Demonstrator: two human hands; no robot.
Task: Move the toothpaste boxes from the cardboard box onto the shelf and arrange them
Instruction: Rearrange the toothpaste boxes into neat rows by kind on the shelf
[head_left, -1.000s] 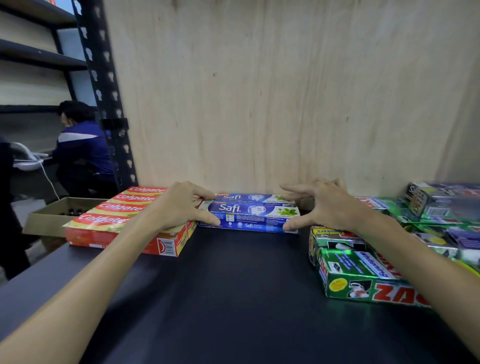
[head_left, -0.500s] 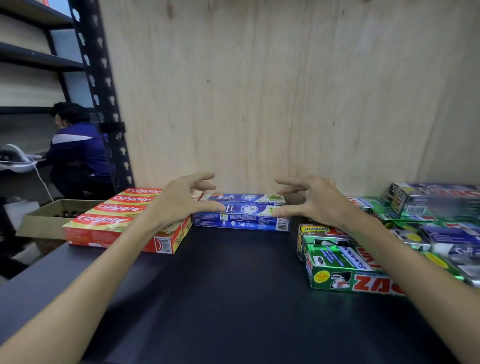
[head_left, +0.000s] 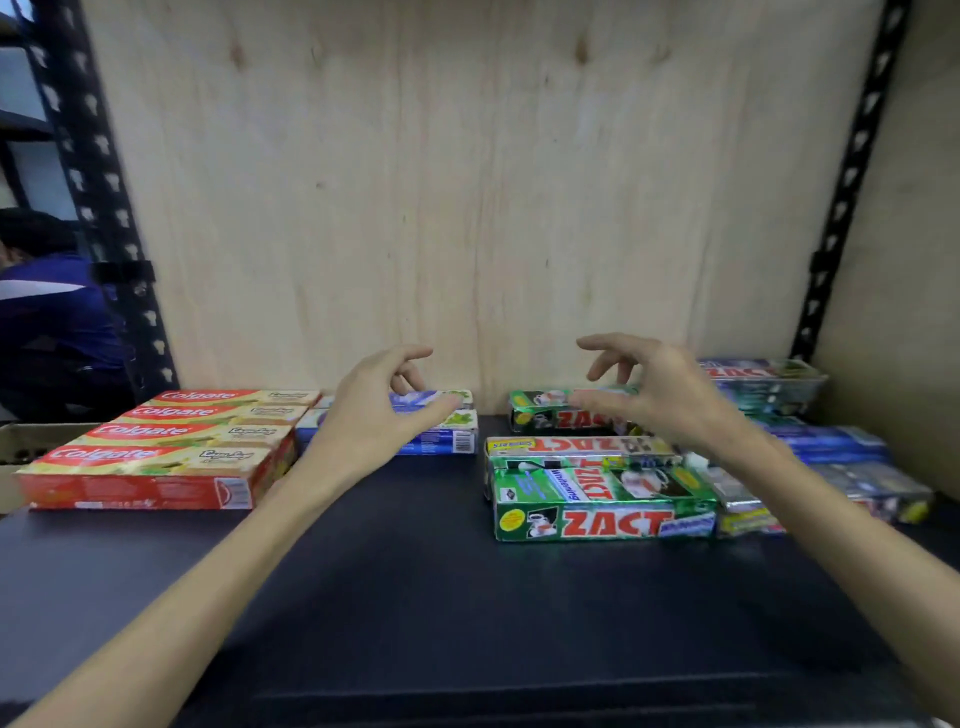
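Four red Colgate boxes (head_left: 156, 447) leftmost, green ZACT boxes (head_left: 597, 499) right, left hand (head_left: 374, 415) and right hand (head_left: 654, 400) loose, empty

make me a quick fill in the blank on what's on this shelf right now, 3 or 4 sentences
1. The red boxes at the left of the dark shelf carry the brand name ____.
2. The green boxes at the right read ____.
3. The left hand hovers in front of the ____ boxes in the middle.
4. The right hand holds ____.

Missing words: Colgate; ZACT; blue; nothing
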